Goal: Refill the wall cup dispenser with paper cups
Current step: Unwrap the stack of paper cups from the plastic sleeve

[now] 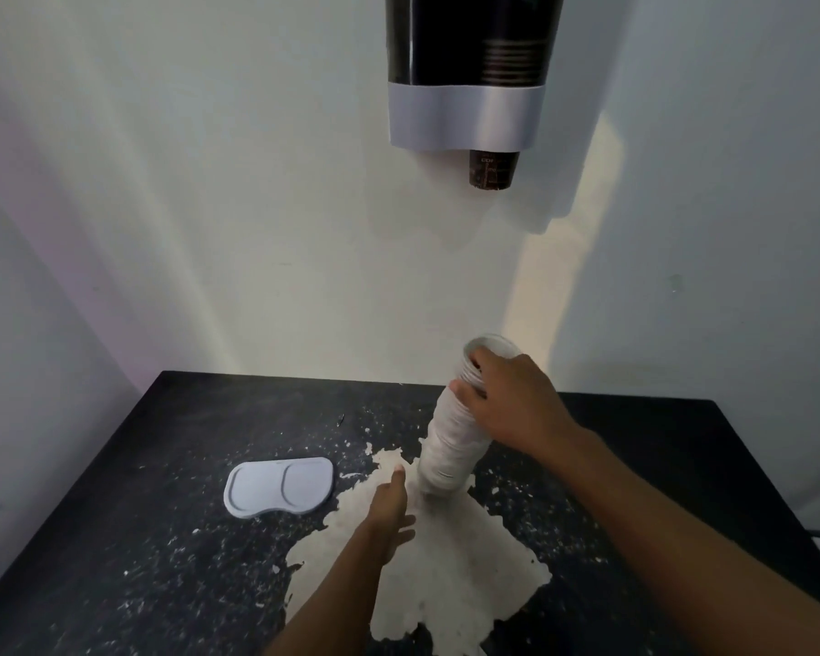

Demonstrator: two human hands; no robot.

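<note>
Two risks stand out, judging from this one view. Left to right: a pale grey kidney-shaped plastic lid (pixel 280 486) lies flat on the black paint-spattered bench (pixel 114 537), well apart from both hands; if it is the dispenser's top cover, which I can't confirm, forgetting it would leave the refill unfinished.

Next, the left hand (pixel 389 506) reaches forward with fingers straight and relaxed, holding nothing, its fingertips near the foot of the stack but apparently not touching it. Just right of that, the tall white stack of nested paper cups (pixel 453 442) stands tilted on the bench, base on a large pale patch of worn surface.

The right hand (pixel 512 395) grips the stack near its top, fingers curled round the upper rims; thumb side is hidden, so how firm the hold is stays unclear.

Main risk: a top-only grip on a leaning stack may let the lower cups slide off or the column buckle on lifting, unless the left hand supports the base.

Second risk: the black wall-mounted cup dispenser with a grey collar (pixel 465 116) hangs high above, one dark cup (pixel 493 168) poking from its bottom; its top opening is out of frame, so feeding cups in could jam.
</note>
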